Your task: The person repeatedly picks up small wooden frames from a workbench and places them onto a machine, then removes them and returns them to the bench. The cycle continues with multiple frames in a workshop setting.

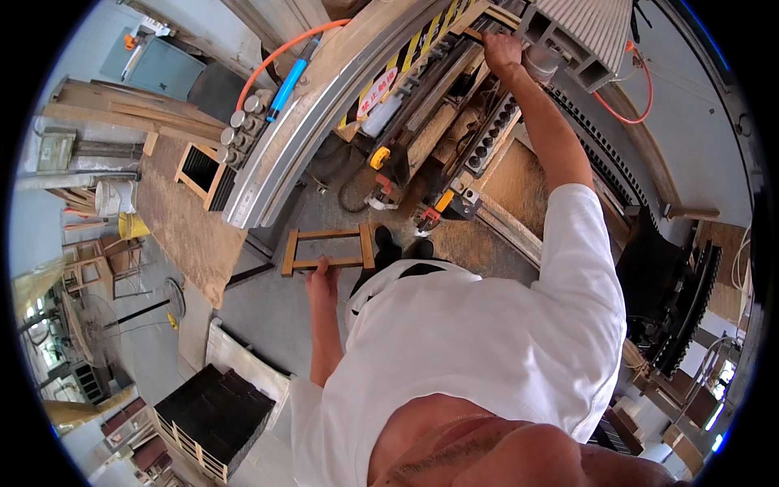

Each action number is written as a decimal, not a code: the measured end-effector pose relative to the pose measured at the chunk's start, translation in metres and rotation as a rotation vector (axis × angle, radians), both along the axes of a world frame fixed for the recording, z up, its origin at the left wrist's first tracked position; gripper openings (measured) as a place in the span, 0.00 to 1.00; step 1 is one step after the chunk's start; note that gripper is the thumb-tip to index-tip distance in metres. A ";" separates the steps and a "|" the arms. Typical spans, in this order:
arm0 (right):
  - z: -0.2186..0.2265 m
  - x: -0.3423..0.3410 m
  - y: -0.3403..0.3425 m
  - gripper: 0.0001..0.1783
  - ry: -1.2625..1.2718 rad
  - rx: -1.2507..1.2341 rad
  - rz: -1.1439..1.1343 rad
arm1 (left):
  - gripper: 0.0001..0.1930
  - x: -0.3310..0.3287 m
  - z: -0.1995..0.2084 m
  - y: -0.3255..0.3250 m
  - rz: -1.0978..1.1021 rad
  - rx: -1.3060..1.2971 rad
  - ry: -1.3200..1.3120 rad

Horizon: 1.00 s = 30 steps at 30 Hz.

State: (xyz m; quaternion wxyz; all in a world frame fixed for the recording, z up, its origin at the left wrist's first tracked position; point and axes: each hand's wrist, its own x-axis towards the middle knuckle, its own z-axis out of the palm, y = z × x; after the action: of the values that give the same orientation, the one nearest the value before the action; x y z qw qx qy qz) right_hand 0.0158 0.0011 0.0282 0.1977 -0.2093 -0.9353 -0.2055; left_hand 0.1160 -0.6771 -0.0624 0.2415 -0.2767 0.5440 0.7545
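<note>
My left hand (323, 284) is closed on the near rail of a small rectangular wooden frame (367, 246), held low in front of my body on the left. Far ahead, my right arm stretches to the woodworking machine (442, 122). My right hand (503, 53) is closed at the machine's far end, beside a strip of light wood (501, 15) and under the grey ribbed metal housing (580, 32). What its fingers hold, if anything, is hidden.
Sawdust covers the machine's bed (515, 183). A yellow knob (379, 157) and red-and-yellow clamps (434, 209) stick out toward me. On the left, a brown board table (182, 211) carries a slotted wooden piece (203, 174). A dark stack (215, 414) stands behind to the left.
</note>
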 end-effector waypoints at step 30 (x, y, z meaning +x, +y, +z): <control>0.076 0.046 -0.061 0.16 0.089 -0.433 -0.062 | 0.16 -0.039 0.063 -0.109 0.269 -0.067 0.360</control>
State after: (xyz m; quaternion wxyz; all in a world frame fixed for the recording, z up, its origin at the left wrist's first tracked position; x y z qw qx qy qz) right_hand 0.0616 -0.0596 0.1042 0.1826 -0.2843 -0.9412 0.0037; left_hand 0.0772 -0.7862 0.0005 0.0283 -0.2156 0.5611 0.7987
